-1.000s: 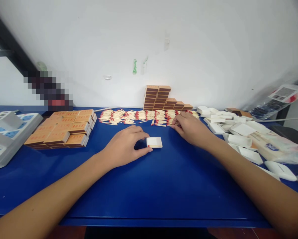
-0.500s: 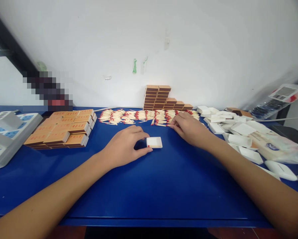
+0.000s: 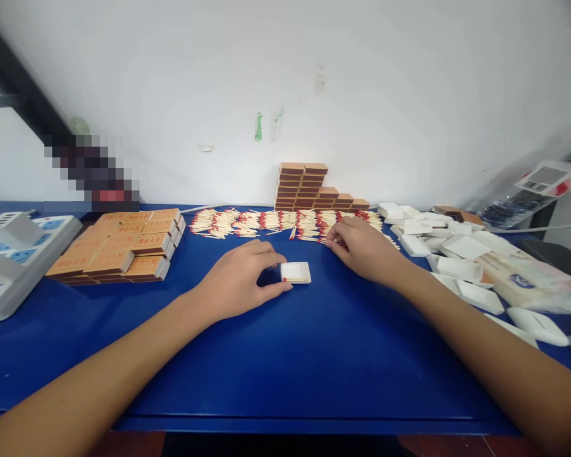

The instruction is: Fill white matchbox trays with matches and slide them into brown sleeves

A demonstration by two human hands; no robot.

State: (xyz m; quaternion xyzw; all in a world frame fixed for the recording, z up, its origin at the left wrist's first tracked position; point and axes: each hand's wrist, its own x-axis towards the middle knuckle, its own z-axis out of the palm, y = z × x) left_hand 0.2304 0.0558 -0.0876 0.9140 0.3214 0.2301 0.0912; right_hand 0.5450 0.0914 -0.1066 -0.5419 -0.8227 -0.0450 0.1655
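My left hand (image 3: 242, 279) grips the left end of a small white matchbox tray (image 3: 295, 269) between thumb and fingers. The tray rests on the blue table, with a match or two lying along its near side, red heads to the left. My right hand (image 3: 356, 244) is at the near edge of the row of loose matches (image 3: 307, 223), its thumb and fingertips pinched together. What those fingertips hold, if anything, is too small to make out. The matches have red heads and pale sticks.
Orange matchboxes (image 3: 123, 244) are piled at the left beside a power strip (image 3: 32, 254). Brown-sided matchboxes (image 3: 299, 187) stand stacked against the wall. White trays (image 3: 461, 268), a plastic packet (image 3: 528, 276) and a white rounded case (image 3: 537, 325) lie at the right on the blue table (image 3: 285, 368).
My right hand has shifted very slightly at the edge of the matches, fingers still pinched. My left hand and the white tray have not moved.
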